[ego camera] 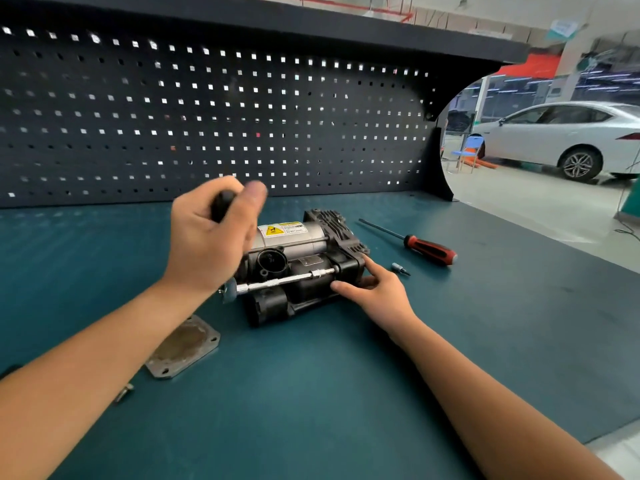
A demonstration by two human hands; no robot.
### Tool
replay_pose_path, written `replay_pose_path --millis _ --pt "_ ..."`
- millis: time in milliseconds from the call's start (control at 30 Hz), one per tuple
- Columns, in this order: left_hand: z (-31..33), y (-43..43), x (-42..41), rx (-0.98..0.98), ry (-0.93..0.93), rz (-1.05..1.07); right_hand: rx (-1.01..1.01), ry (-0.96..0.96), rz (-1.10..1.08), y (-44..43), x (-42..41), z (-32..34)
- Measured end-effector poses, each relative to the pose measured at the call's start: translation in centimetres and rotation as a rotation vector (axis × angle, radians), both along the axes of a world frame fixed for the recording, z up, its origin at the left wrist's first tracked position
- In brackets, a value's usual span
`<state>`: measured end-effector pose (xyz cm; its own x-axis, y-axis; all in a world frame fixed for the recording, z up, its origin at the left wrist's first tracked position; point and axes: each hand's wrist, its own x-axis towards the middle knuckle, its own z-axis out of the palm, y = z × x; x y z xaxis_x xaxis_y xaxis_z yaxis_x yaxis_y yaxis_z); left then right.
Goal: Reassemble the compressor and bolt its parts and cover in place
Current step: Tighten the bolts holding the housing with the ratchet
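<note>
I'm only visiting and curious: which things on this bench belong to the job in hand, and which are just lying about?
In the job: compressor; socket wrench, gripped by the left hand; right hand, resting on the compressor; cover plate and loose bolt, likely waiting.
Lying about: red-handled screwdriver; small bit.

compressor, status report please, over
Left hand grips ratchet, right hand steadies compressor. Ratchet's long bar runs to its right end. Cover plate off, on bench at left. Screwdriver lies clear, right.
</note>
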<state>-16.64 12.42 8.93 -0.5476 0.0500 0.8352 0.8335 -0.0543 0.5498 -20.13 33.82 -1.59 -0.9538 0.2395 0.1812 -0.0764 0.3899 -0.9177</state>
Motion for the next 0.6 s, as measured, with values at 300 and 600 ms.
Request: replay_pose_path --millis 300,600 --pt "-1.7 -2.5 -8.1 0.572 -0.99 0.113 -0.014 0.005 -0.002 -0.1 0.3 -0.1" --pt "-0.2 -1.7 -6.1 0.409 -0.594 0.101 0.03 0.016 0.015 0.0 0.2 0.2"
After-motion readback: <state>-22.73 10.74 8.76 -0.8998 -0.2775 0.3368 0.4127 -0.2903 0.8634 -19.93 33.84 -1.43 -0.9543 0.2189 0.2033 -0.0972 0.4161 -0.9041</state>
